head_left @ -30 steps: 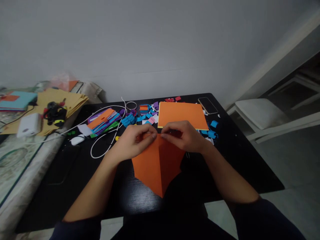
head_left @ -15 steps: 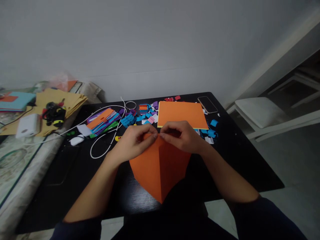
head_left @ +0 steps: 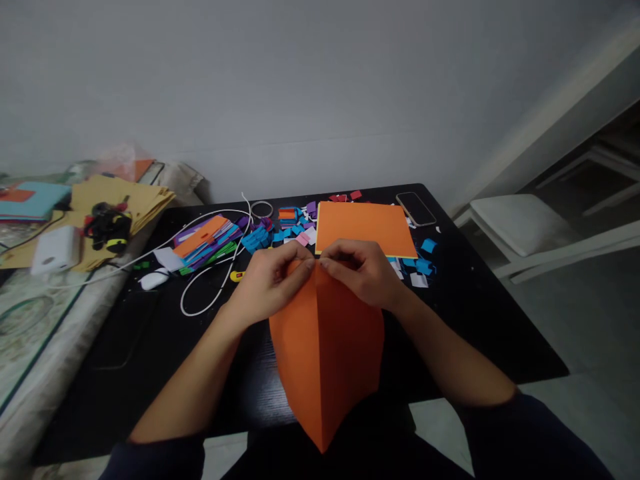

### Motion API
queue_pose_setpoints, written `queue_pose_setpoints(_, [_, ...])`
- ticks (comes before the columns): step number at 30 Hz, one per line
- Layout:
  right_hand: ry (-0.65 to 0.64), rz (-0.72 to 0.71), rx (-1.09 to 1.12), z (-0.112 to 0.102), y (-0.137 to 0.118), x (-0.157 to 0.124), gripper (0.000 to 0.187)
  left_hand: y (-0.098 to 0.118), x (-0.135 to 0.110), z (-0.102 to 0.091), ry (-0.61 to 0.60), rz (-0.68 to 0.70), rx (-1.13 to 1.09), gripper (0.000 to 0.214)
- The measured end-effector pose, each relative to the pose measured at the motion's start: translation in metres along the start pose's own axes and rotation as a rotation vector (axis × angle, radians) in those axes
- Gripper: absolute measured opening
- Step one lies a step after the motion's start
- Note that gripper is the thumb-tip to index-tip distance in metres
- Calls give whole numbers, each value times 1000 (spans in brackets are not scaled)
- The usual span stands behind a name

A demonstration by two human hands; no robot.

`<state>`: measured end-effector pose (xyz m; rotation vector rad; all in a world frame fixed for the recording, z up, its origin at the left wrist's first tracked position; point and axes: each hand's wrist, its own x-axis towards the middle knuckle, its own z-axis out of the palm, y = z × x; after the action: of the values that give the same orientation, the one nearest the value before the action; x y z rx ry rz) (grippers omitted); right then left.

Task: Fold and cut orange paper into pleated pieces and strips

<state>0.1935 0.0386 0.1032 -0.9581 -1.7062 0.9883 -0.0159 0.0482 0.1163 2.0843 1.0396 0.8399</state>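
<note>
Nearest the wearer, the pointed lower end of the folded orange paper (head_left: 297, 347) hangs down in front of dark clothing; whether it touches anything there cannot be told. Pressed against the body or the near edge of the counter (head_left: 480, 333), that point could bend or crumple. Farther up, the paper stands with its long crease toward the wearer, and its two sides could gape or skew if the hands pulled unevenly. The left hand (head_left: 270, 280) and the right hand (head_left: 367, 273) both pinch the top edge between thumb and fingers, nearly touching, one on each side of the crease. A sharp tug apart could tear the paper there, and so slight a hold could let it slip. The paper therefore lies below and between the hands, on their near side. Just beyond the fingers lies a flat orange sheet (head_left: 365, 227), which a forward push of the right hand could knock askew.
</note>
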Motion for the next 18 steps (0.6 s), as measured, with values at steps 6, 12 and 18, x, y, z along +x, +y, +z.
queue_pose_setpoints(6, [-21,28,-31,-3,1,2,18,2,1,-2,-11,-25,-11,20])
queue_pose_setpoints(12, [-57,69,-103,-8,2,3,19,-3,3,-4,-47,-50,36,20])
queue_pose_setpoints(18, [-64,109,-146,-9,2,2,20,-5,3,-2,-51,-57,67,22])
